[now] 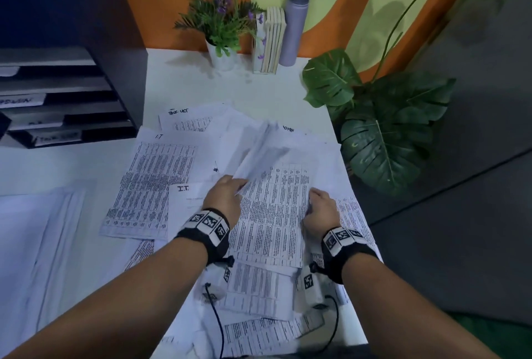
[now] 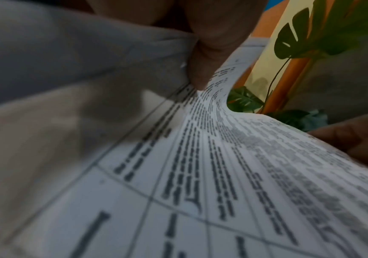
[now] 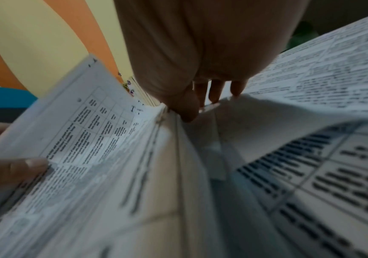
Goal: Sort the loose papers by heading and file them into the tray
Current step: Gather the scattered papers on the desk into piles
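Left hand point(image 1: 227, 196) pinches a lifted sheet point(image 1: 259, 151), right hand point(image 1: 322, 209) grips the printed sheet point(image 1: 273, 214); tray point(image 1: 57, 99) lies at ten o'clock, nearer the left.

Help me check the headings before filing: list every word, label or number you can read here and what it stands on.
"I.T": handwritten at the top of the left printed sheet.
"I.T.": handwritten on the sheet beside the left hand.
"ADMIN": partly hidden, on the far sheet.
Roughly "TASK LIST", unclear: on the farthest sheet.
Tray slot labels: too blurred.
Printed table text, all views: too small or blurred.
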A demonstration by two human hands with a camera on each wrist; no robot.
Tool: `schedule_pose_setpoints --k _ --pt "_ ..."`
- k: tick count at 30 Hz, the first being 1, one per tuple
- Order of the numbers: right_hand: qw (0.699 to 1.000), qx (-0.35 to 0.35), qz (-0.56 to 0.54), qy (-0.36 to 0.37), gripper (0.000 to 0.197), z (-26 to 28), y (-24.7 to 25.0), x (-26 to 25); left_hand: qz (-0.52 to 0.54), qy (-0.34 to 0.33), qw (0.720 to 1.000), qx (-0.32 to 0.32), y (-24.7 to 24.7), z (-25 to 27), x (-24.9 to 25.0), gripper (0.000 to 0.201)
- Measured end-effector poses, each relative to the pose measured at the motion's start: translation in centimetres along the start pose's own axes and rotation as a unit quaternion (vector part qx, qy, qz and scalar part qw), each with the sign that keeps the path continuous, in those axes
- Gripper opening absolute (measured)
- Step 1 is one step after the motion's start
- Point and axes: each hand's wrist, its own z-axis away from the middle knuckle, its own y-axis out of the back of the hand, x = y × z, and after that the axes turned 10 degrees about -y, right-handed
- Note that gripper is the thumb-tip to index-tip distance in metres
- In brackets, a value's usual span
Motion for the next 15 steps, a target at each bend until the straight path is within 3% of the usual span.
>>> schedule_pose_setpoints --k 2,4,6,9,12,13,15 --pt "0.992 0.027 -0.122 0.026 0.018 0.2 0.3 -0.7 0.078 0.010 0.996 0.045 0.5 0.4 -0.2 0.032" --pt "0.960 0.062 -0.274 0.004 0.027 0.4 0.8 -1.4 0.155 0.051 0.981 0.102 1.7 1.0 -0.5 0.025" --pt "0.915 0.016 -0.400 -0.054 0.023 0.8 1.6 -2.0 0.217 0.089 0.963 0.131 3.1 2.1 -1.2 0.023" --pt "0.870 -0.105 -0.474 -0.088 0.067 1.3 2.1 -2.8 0.296 0.129 0.935 0.148 5.0 4.0 -3.1 0.033" --pt "0.882 -0.154 -0.438 -0.084 0.081 2.3 1.1 -4.8 0.278 0.156 0.938 0.134 5.5 6.0 -5.5 0.044" --pt "0.899 -0.161 -0.400 -0.077 0.077 2.9 0.5 -5.4 0.277 0.162 0.938 0.128 5.5 6.5 -6.2 0.047" --pt "0.941 -0.139 -0.305 -0.053 0.059 4.2 -0.9 -6.7 0.335 0.197 0.912 0.130 5.4 7.5 -7.3 0.059"
